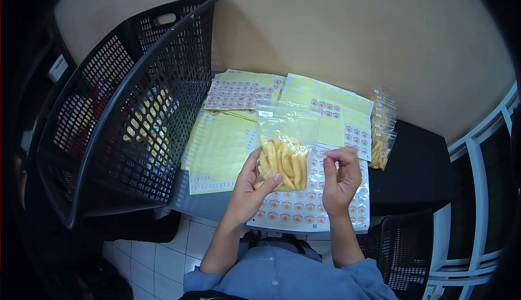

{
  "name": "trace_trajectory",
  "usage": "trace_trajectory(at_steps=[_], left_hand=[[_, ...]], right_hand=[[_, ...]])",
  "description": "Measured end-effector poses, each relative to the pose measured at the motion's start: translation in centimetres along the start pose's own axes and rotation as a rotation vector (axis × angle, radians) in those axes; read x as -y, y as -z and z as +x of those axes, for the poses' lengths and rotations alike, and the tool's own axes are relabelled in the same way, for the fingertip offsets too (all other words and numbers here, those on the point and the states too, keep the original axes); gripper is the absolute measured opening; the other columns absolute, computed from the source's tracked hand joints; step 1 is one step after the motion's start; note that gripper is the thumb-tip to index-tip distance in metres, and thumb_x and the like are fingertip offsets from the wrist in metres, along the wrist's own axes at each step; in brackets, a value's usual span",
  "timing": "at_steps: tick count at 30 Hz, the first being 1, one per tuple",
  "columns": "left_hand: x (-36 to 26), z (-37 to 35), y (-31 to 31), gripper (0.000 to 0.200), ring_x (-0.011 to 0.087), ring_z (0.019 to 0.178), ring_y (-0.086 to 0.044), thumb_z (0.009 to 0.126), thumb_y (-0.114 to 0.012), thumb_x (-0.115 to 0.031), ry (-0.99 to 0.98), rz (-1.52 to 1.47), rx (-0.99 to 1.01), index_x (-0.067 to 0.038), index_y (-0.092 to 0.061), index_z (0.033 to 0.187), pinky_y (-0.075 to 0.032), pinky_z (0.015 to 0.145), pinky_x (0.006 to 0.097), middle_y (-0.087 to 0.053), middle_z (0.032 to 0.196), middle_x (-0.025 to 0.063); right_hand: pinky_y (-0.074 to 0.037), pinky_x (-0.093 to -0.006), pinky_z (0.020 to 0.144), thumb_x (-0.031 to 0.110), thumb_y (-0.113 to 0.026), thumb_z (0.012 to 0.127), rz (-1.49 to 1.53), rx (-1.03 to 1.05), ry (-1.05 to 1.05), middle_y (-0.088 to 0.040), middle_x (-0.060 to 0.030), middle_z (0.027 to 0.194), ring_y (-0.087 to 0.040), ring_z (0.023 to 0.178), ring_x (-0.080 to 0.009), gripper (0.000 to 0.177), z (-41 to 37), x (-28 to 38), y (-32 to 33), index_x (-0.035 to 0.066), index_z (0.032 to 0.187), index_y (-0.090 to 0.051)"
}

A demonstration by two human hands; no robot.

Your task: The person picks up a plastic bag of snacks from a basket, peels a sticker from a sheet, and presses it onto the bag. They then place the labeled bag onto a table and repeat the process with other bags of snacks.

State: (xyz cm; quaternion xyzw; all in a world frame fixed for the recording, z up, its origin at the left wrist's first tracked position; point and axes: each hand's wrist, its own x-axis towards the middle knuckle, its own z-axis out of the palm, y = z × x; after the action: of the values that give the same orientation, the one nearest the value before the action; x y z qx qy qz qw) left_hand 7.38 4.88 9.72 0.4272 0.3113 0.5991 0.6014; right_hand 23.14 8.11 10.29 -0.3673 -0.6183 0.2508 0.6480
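Note:
My left hand (251, 189) grips a clear zip bag (285, 161) of yellow stick-shaped snacks by its lower left side, thumb across the front. The bag is upright, with a small white printed label near its top left. Just right of the bag, my right hand (342, 180) is raised with thumb and forefinger pinched together. Whatever is between those fingertips is too small to make out. Beneath both hands lies a white sheet of round red-and-orange stickers (293, 208), partly covered by the bag.
A tall black perforated basket (135, 45) with filled bags inside stands on the left. More sticker sheets (239, 91) and yellow backing sheets (217, 142) spread behind the bag. Several snack bags (382, 137) overlap in a row at the right. Another black crate (407, 246) sits low at right.

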Motion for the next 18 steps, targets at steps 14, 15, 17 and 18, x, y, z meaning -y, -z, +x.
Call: trace_trajectory(at_steps=[14,15,17,18], left_hand=[[-0.4,-0.8,-0.3,0.052,0.0165,0.108,-0.044,0.081,-0.051,-0.002,0.065,-0.043,0.05,0.001,-0.025,0.126,-0.038,0.088,0.0278,-0.043,0.116,0.0113],[-0.4,-0.8,-0.4,0.052,0.0164,0.108,-0.044,0.081,-0.052,-0.003,0.04,-0.027,0.047,0.001,-0.025,0.126,-0.038,0.088,0.0277,-0.043,0.116,0.0111],[-0.3,-0.7,-0.5,0.053,0.0163,0.108,-0.044,0.081,-0.052,-0.003,0.012,-0.012,0.044,0.001,-0.025,0.126,-0.038,0.088,0.0277,-0.043,0.116,0.0109],[-0.4,-0.7,-0.5,0.053,0.0163,0.108,-0.044,0.081,-0.052,-0.003,0.006,0.004,0.047,0.001,-0.025,0.126,-0.038,0.089,0.0277,-0.042,0.116,0.0108]], right_hand=[[-0.038,-0.0286,0.068,0.003,-0.065,0.064,-0.395,0.238,0.576,-0.058,-0.0026,0.078,-0.057,0.073,-0.0178,0.017,1.9,1.2,-0.1,0.009,0.079,-0.06],[-0.038,-0.0288,0.068,0.003,-0.065,0.064,-0.426,0.239,0.57,-0.058,-0.0024,0.077,-0.056,0.074,-0.0177,0.017,2.0,1.3,0.0,0.009,0.079,-0.06],[-0.038,-0.029,0.068,0.004,-0.066,0.063,-0.457,0.241,0.567,-0.058,-0.0021,0.076,-0.056,0.075,-0.0176,0.016,2.1,1.3,0.0,0.009,0.078,-0.061],[-0.038,-0.0291,0.068,0.004,-0.066,0.063,-0.464,0.232,0.561,-0.058,-0.0018,0.075,-0.056,0.075,-0.0176,0.016,2.0,1.3,-0.1,0.009,0.077,-0.061]])
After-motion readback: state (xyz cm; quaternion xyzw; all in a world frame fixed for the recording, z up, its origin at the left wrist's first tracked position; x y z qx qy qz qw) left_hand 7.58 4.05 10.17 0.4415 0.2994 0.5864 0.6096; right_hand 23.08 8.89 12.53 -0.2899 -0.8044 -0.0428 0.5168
